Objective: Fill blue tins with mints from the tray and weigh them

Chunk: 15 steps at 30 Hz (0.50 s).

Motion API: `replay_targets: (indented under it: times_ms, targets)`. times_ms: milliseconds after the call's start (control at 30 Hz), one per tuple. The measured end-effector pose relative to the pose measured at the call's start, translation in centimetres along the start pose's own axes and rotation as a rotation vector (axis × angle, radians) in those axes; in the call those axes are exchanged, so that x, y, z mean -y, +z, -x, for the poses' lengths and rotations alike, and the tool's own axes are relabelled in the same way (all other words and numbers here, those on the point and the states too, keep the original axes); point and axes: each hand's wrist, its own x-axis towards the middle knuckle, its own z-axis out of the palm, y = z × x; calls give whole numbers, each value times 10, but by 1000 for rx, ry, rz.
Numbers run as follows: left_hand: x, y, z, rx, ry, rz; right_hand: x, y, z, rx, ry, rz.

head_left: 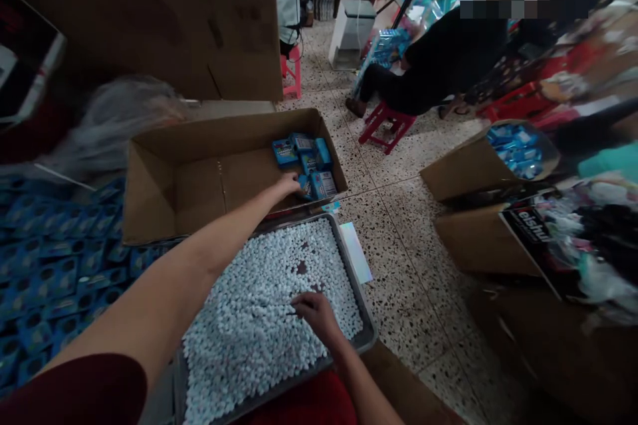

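My left hand (pixel 288 182) reaches across into a long open cardboard box (pixel 194 179). Its fingers are closed at a small blue printed carton (pixel 305 188), one of several blue cartons (pixel 309 154) grouped at the box's right end. Nearer to me, a dark grey tray (pixel 367 329) holds a thick layer of small whitish pellets (pixel 259 305). Over the right part of this layer is my right hand (pixel 315 311), its thumb and fingers drawn together. What they pinch, if anything, is too small to make out.
Rows of blue cartons with round dark holes (pixel 54 272) fill the left. A shiny pale card (pixel 356 252) lies right of the tray on the speckled floor (pixel 399 239). Cardboard boxes (pixel 463 159) stand at right. A person in black (pixel 448 60) sits on a red stool (pixel 386 125).
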Motion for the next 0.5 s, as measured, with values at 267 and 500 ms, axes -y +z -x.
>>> replay_targets:
  times_ms: [267, 500]
  targets:
    - [-47, -80, 61, -205, 241, -215, 40, -24, 30, -10, 54, -107]
    - [-60, -156, 268, -549, 93, 56, 132, -54, 47, 141, -22, -24]
